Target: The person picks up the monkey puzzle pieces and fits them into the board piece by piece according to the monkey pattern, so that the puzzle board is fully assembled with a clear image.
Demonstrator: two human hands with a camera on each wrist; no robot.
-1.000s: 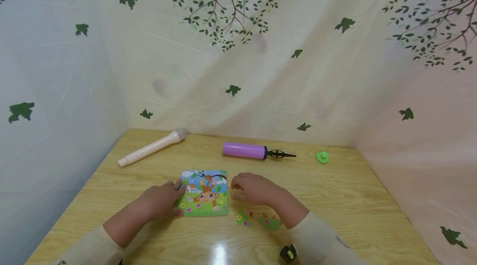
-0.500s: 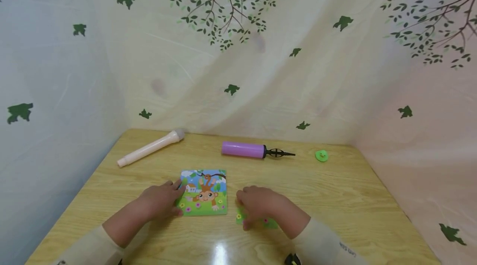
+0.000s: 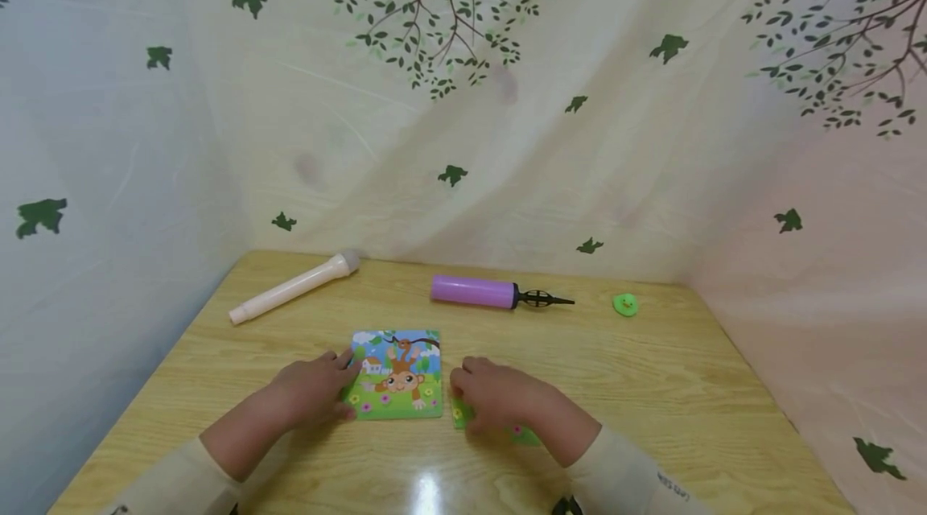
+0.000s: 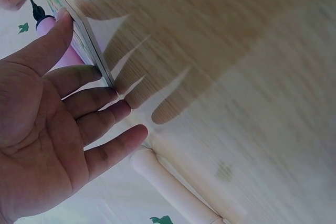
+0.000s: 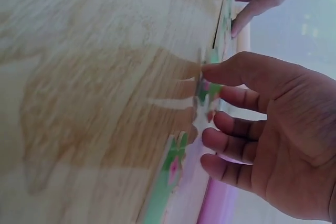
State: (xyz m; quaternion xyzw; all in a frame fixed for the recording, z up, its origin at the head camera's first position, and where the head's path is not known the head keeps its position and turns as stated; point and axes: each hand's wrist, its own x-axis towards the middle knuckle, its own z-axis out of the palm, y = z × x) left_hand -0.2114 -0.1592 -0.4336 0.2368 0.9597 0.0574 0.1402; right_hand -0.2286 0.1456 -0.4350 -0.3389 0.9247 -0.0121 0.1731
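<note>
- While pale cloth (image 3: pixel 362 201) printed with branches and green shapes hangs around the back and sides, a wood-grain tabletop (image 3: pixel 652 386) spreads out before the person.
- Toward the back I see a purple tube (image 3: pixel 474 292) with a black pointed end, and left of it a pale wand (image 3: pixel 293 288) with a grey tip.
- Fingers stretched out straight, the left hand (image 3: pixel 311 390) touches the left side of a monkey board (image 3: pixel 398 374), its thumb resting at the edge.
- Fingers bent, the right hand (image 3: pixel 500 396) pinches a puzzle piece (image 3: pixel 459 414) between thumb and forefinger.
- Lying flat between the hands, the monkey board shows its animal upside down above flowers.
- Just right of the board, near but apart, is the pinched piece; a second piece (image 5: pixel 165 182), also green with a pink flower, lies farther right, partly hidden by the wrist.
- Smallest of all, a green duck-faced disc (image 3: pixel 626 305) sits at the back right.
</note>
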